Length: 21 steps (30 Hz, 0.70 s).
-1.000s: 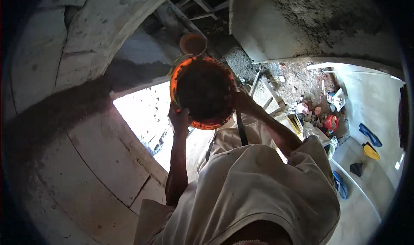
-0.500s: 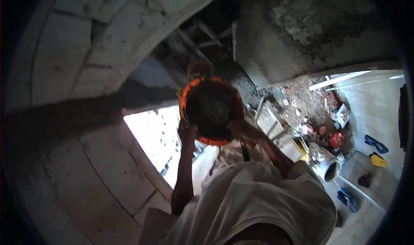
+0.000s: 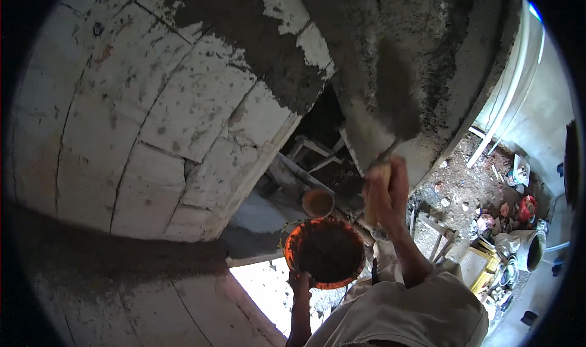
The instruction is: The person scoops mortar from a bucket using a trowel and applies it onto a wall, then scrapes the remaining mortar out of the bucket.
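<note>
Orange bucket point(image 3: 292, 244) is held up in front of the person's torso, mouth facing up, w/ dark mix point(image 3: 329, 249) inside & smears along the rim. L hand point(image 3: 300, 282) is clamped on the bkt's near-left edge; some of its fingers are hidden behind/under the bkt, so can't tell their exact grip. R hand point(image 3: 389, 191) is beyond the bkt & to its right, closed round the pale handle of a trowel point(image 3: 400, 102). Hands well apart.

Trowel's blade points away from the bkt, dark & a bit blurred, over a rough grey surface point(image 3: 448, 47); can't tell if touching or just short of it. Small reddish-brown bowl point(image 3: 318, 204) is just past the bkt's far rim; can't tell if the two touch. Wood pieces point(image 3: 296, 173) lie farther beyond, in shadow.

Left of bkt & beyond: pale block wall point(image 3: 152, 102) w/ dark joints, partly covered by a dark grey patch point(image 3: 244, 35) at its far end. Near-left of bkt, v. bright opening point(image 3: 259, 283), detail mostly washed out. Well right of bkt: rubble ground point(image 3: 455, 182), red bundle point(image 3: 527, 208), yellow crate point(image 3: 485, 275), whitish pail point(image 3: 524, 249) tipped on its side, plus misc. clutter.
</note>
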### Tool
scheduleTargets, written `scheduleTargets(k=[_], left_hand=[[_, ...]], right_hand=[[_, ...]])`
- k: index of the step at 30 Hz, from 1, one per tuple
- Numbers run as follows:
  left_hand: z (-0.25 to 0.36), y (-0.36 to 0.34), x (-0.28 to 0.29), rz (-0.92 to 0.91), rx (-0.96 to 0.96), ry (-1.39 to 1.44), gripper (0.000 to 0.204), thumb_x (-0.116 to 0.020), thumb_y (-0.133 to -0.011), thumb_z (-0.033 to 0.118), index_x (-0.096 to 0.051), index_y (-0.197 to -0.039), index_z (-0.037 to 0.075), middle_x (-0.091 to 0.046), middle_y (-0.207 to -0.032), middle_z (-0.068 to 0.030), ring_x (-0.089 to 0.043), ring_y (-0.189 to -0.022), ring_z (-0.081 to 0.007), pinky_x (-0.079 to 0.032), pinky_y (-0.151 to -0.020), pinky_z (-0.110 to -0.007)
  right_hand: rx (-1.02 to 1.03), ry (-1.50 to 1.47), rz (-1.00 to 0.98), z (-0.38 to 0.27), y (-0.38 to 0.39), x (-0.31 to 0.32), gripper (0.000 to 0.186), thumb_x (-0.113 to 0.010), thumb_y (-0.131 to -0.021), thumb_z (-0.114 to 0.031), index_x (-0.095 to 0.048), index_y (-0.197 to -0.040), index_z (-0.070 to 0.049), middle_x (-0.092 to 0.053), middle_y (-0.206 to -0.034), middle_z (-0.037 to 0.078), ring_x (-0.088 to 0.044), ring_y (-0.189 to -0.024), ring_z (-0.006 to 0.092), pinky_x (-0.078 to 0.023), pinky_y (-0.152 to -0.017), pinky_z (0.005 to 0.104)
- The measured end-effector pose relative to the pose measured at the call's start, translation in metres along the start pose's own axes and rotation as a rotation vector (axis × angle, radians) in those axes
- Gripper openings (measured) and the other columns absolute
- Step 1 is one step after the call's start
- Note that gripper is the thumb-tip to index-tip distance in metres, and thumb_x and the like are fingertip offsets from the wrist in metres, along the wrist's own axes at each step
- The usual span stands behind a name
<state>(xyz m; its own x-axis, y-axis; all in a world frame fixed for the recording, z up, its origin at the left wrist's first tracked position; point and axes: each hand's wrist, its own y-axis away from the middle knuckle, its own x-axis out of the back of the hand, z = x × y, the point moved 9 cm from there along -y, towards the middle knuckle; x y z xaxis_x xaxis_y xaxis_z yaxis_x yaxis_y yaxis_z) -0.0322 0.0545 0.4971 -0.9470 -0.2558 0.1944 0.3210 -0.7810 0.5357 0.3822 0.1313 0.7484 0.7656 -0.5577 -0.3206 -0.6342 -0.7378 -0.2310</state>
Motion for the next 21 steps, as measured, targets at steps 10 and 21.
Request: scheduleTargets(k=[10,21], left_hand=[[0.004,-0.008,0.001,-0.022,-0.093,-0.026,0.038,-0.060,-0.061,-0.006,-0.049,-0.094,0.009,-0.054,-0.076,-0.0045,-0.053,-0.051,-0.0153,-0.043,-0.040,-0.028],[-0.013,0.008,0.044,0.144,-0.121,0.054,0.041,-0.060,-0.060,-0.001,-0.053,-0.099,0.008,-0.053,-0.086,-0.0036,-0.053,-0.072,-0.0160,-0.047,-0.063,-0.031]], right_hand=[[-0.108,0.503,0.363,0.155,-0.193,-0.171,0.042,-0.051,-0.092,-0.029,-0.040,-0.123,-0.003,-0.056,-0.093,0.009,-0.057,-0.083,0.0262,-0.047,-0.072,0.0382],[0.167,-0.128,-0.866,-0.086,0.027,-0.264,0.021,-0.052,-0.091,-0.016,-0.044,-0.109,-0.008,-0.051,-0.099,0.011,-0.057,-0.088,0.0253,-0.049,-0.061,0.0371]])
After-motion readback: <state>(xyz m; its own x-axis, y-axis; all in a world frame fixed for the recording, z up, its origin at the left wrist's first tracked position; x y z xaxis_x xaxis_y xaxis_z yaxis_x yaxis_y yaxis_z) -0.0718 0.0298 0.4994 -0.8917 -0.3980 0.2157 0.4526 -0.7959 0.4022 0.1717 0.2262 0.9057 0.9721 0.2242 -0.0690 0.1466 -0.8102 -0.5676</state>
